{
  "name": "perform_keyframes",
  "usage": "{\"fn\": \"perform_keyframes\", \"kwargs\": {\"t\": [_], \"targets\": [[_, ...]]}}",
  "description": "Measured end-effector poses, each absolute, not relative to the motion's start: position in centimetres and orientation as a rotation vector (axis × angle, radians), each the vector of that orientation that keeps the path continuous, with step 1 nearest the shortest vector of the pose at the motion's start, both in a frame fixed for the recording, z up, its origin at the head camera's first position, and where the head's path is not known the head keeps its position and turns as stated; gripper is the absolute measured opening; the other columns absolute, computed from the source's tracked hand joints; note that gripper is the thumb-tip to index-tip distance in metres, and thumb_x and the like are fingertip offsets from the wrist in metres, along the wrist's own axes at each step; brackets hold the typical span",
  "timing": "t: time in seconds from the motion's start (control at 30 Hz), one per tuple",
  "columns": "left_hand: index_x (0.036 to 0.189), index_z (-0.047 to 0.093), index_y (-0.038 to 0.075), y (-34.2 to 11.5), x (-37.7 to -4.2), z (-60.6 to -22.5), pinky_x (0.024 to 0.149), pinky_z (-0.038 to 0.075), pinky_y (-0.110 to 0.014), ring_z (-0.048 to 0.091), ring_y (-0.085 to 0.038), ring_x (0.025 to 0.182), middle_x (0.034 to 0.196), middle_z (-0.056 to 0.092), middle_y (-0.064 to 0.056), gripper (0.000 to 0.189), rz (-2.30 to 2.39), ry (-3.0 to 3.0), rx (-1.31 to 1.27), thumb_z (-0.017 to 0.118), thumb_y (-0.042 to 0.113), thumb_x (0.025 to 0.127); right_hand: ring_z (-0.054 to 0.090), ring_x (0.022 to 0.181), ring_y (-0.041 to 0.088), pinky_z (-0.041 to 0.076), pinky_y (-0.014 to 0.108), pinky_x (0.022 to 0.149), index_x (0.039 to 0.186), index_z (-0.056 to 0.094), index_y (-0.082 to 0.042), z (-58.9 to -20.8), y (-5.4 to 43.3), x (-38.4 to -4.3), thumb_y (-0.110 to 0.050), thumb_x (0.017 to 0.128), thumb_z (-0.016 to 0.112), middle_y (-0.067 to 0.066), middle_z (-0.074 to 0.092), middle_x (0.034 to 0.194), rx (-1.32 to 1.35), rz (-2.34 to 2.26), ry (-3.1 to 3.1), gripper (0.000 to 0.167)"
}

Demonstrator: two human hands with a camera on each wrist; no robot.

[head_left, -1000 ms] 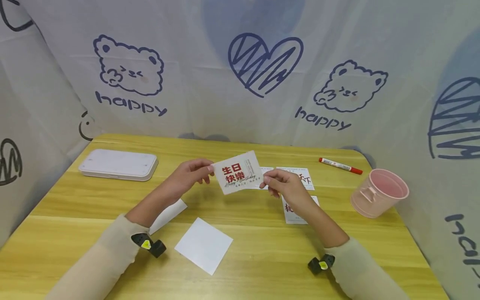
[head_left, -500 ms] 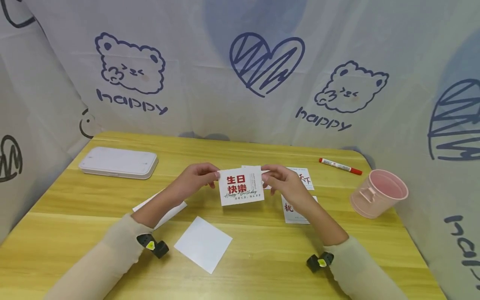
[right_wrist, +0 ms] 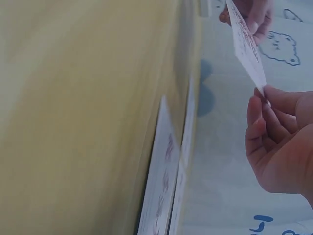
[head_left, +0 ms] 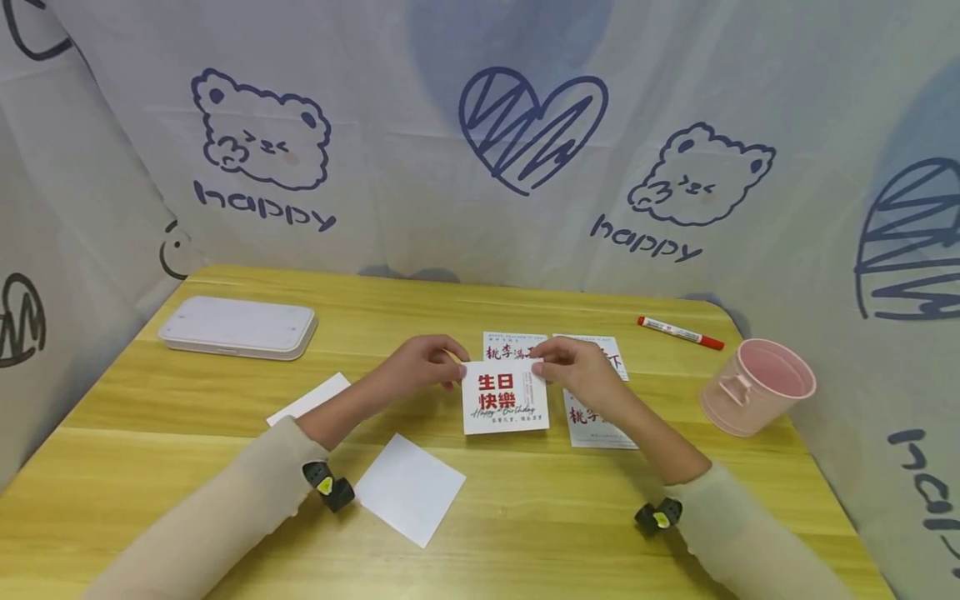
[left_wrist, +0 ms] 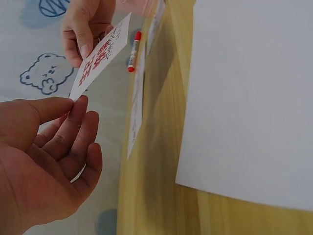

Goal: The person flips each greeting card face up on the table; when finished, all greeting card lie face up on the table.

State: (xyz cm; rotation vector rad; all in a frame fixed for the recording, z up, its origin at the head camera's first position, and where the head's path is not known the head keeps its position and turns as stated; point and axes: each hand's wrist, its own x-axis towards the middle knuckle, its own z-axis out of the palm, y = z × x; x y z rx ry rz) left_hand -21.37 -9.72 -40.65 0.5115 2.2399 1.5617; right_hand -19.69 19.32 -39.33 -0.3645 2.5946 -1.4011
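A white birthday card [head_left: 506,398] with red characters is held up by its two upper corners, above the table. My left hand [head_left: 427,364] pinches the left corner between thumb and forefinger; the left wrist view shows this pinch on the card [left_wrist: 100,58] closely. With thumb and fingertips my right hand [head_left: 588,371] pinches the right corner, as the right wrist view also shows on the card [right_wrist: 247,46]. Behind and beside the held card lie other cards with red characters: one at the back [head_left: 510,343], one at the back right [head_left: 611,350], one nearer [head_left: 600,427], partly covered by the right hand and forearm.
On the wooden table [head_left: 525,525] lie a blank white square sheet [head_left: 410,490] and another white sheet [head_left: 311,397], partly under the left forearm. A white case [head_left: 238,327] sits at the back left. At right are a red-capped marker [head_left: 681,332] and a pink cup [head_left: 757,387].
Both hands have carried the birthday card nearer and to the right. It was tilted a second ago and is now nearly level. The card behind it shows more.
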Motion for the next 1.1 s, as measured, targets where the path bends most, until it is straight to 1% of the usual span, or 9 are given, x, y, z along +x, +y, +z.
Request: {"fn": "perform_keyframes", "kwargs": {"t": [0.13,0.2,0.27,0.37,0.4,0.57,0.67,0.87,1.1], "targets": [[0.11,0.066,0.001,-8.5,-22.0,-41.3,0.08,0.057,-0.042,0.068,-0.034,0.086,0.09,0.072,-0.019,0.018,1.504,2.236,0.547,0.065,0.011,0.095,0.065,0.091,0.022,0.054,0.038,0.08,0.113,0.072,-0.014,-39.9,19.9,-20.1,-0.023,0.096,0.069,0.004,0.071,0.102,-0.318,-1.244,2.674,0.019],[0.109,0.067,0.002,-8.0,-22.2,-41.5,0.075,0.055,-0.037,0.065,-0.03,0.081,0.089,0.07,-0.016,0.017,1.451,2.263,0.561,0.066,0.011,0.094,0.062,0.09,0.021,0.051,0.034,0.078,0.111,0.073,-0.014,-40.2,20.1,-20.4,-0.022,0.096,0.069,0.003,0.07,0.1,-0.314,-1.163,2.712,0.017],[0.107,0.068,0.003,-7.6,-22.4,-41.8,0.07,0.051,-0.032,0.06,-0.024,0.077,0.088,0.068,-0.011,0.015,1.397,2.305,0.574,0.066,0.011,0.094,0.06,0.089,0.02,0.049,0.033,0.077,0.109,0.073,-0.014,-40.5,20.2,-20.6,-0.021,0.095,0.07,0.003,0.069,0.099,-0.325,-1.104,2.734,0.015],[0.102,0.07,0.006,-7.1,-22.8,-42.3,0.066,0.044,-0.027,0.053,-0.016,0.074,0.089,0.064,-0.003,0.011,1.313,2.379,0.587,0.069,0.011,0.093,0.058,0.087,0.019,0.048,0.033,0.075,0.104,0.074,-0.015,-41.0,20.4,-20.8,-0.021,0.095,0.071,0.001,0.068,0.097,-0.35,-1.015,2.759,0.011],[0.101,0.07,0.006,-7.0,-23.0,-42.5,0.066,0.043,-0.027,0.051,-0.015,0.074,0.089,0.064,-0.002,0.01,1.291,2.396,0.596,0.069,0.011,0.093,0.057,0.086,0.019,0.047,0.033,0.075,0.103,0.074,-0.016,-41.1,20.5,-20.9,-0.021,0.094,0.071,0.001,0.068,0.096,-0.352,-0.995,2.762,0.01],[0.099,0.071,0.007,-6.4,-23.7,-43.3,0.069,0.044,-0.026,0.053,-0.013,0.076,0.088,0.065,-0.002,0.009,1.203,2.414,0.618,0.07,0.013,0.093,0.058,0.086,0.017,0.048,0.033,0.076,0.103,0.074,-0.016,-41.7,21.0,-21.0,-0.019,0.095,0.071,0.0,0.068,0.097,-0.365,-0.931,2.76,0.01],[0.098,0.071,0.01,-6.1,-24.0,-43.6,0.072,0.044,-0.026,0.054,-0.013,0.078,0.088,0.066,-0.001,0.006,1.137,2.437,0.624,0.071,0.014,0.093,0.059,0.086,0.016,0.048,0.033,0.077,0.102,0.074,-0.017,-42.0,21.2,-21.1,-0.018,0.095,0.07,-0.001,0.067,0.097,-0.38,-0.911,2.755,0.008],[0.097,0.071,0.013,-5.7,-23.9,-43.4,0.077,0.045,-0.028,0.055,-0.013,0.081,0.09,0.067,0.001,0.004,1.016,2.504,0.658,0.07,0.016,0.094,0.06,0.085,0.015,0.05,0.033,0.077,0.1,0.074,-0.019,-42.5,21.5,-21.4,-0.019,0.095,0.07,-0.002,0.068,0.098,-0.399,-0.853,2.771,0.007],[0.096,0.071,0.016,-5.2,-23.7,-43.3,0.078,0.044,-0.03,0.055,-0.013,0.082,0.091,0.065,0.003,0.004,0.898,2.56,0.662,0.07,0.02,0.095,0.062,0.088,0.013,0.052,0.035,0.08,0.101,0.073,-0.017,-42.9,21.6,-21.4,-0.019,0.095,0.071,-0.002,0.07,0.1,-0.434,-0.775,2.794,0.007]]}}
